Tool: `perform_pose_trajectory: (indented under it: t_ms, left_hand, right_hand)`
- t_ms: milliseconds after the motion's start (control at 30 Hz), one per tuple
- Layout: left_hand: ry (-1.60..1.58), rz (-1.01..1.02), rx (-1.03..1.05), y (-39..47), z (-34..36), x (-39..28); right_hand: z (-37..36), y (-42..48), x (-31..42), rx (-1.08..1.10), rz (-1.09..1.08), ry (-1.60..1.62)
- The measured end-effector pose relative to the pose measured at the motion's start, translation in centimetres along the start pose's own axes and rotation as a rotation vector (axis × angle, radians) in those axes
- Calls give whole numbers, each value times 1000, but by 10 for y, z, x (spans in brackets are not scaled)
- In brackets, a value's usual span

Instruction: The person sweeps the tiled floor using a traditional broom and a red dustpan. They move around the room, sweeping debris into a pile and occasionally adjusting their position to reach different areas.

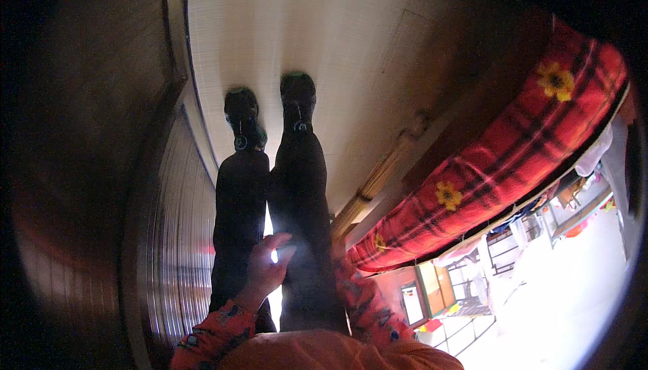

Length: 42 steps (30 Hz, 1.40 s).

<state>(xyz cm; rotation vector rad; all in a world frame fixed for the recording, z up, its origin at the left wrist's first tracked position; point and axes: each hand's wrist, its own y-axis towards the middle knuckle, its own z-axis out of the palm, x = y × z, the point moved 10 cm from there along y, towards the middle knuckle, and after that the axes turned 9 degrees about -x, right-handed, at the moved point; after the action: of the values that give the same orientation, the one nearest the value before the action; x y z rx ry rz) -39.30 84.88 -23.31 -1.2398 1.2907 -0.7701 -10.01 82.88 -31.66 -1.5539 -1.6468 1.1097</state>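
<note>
My left hand (268, 265) hangs in front of my dark trousers (301, 203), thumb and fingers apart, with bright light showing through the gap. I make out nothing held in it. My right hand (338, 244) is in shade beside my right thigh, at the near end of a broom (365, 192) of tan stalks bound with a band. The fingers seem closed around the stalks, though they are partly hidden. The broom slants away to the upper right, and its far end is dark and blurred near the floor.
I stand in dark shoes (297, 97) on a pale, smooth floor (344, 31). Along the right runs a raised edge covered by a red plaid cloth (498, 155) with yellow flowers. A ribbed panel (177, 228) stands close on the left. Brightly lit furniture (440, 289) appears at lower right.
</note>
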Motion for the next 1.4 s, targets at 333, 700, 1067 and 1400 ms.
perform_pose_trajectory:
  t_ms: [333,700,1067,1400]
  left_hand:
    - [64,27,22,6,-6,-5]
    - [-83,-89,28,2,-4,12]
    - [238,656,37,340,81,-224]
    - [508,659,157,371,110,-282]
  right_hand:
    - [69,141,282,70,-851,-278]
    - [138,193,441,454,-812,108]
    - [176,74,426,-100,-1140,-266]
    - [69,-143,366,65,-1047,-1434]
